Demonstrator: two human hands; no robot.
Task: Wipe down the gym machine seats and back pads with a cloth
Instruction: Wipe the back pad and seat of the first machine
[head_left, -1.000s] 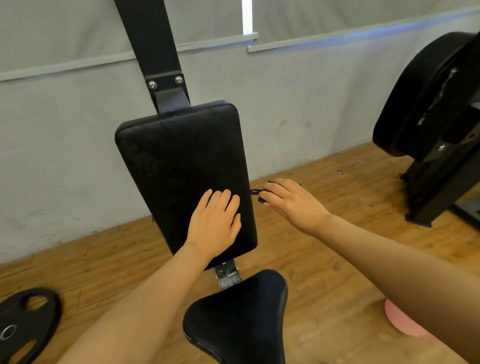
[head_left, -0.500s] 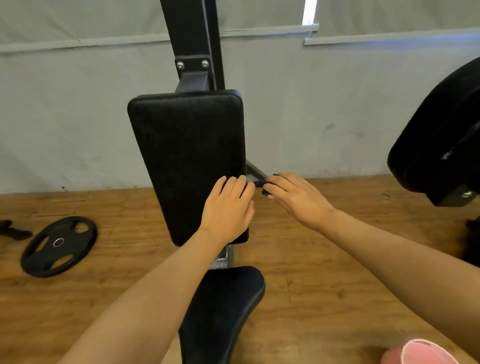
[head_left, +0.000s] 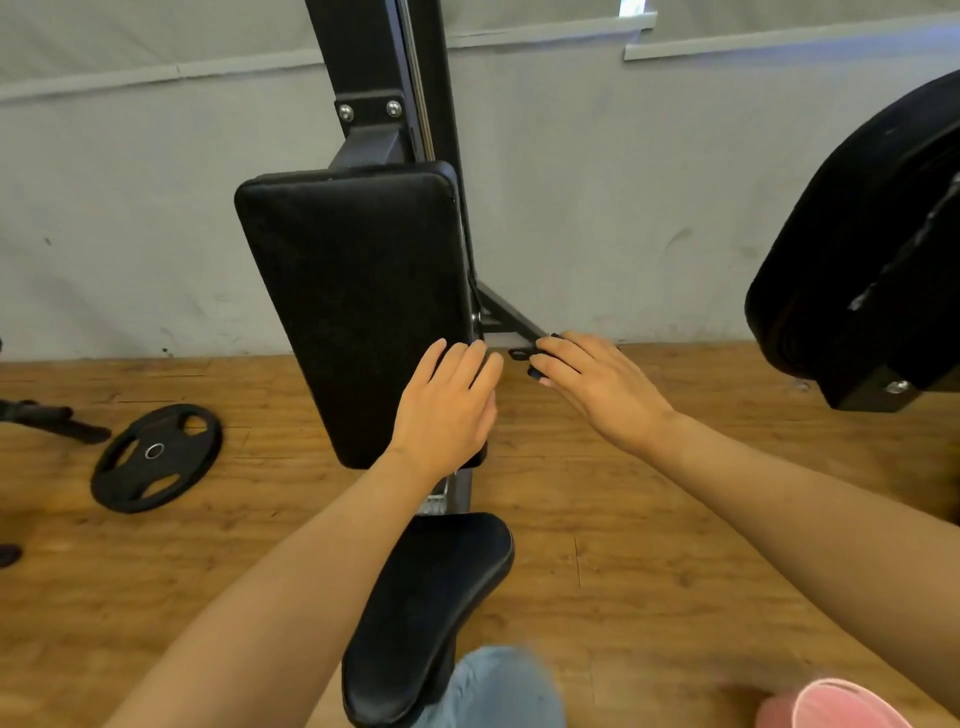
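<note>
Steadying the back pad (head_left: 358, 306) under flat left hand (head_left: 447, 410), my right hand (head_left: 592, 384) pinches the adjuster knob (head_left: 524, 358) at its fingertips, likely repositioning.

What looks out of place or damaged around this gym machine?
A weight plate lies loose on the floor, left of the back pad. The second pad at the right edge shows pale scuffs or tears.

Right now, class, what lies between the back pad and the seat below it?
In the head view, a short metal post joins the back pad to the seat.
</note>
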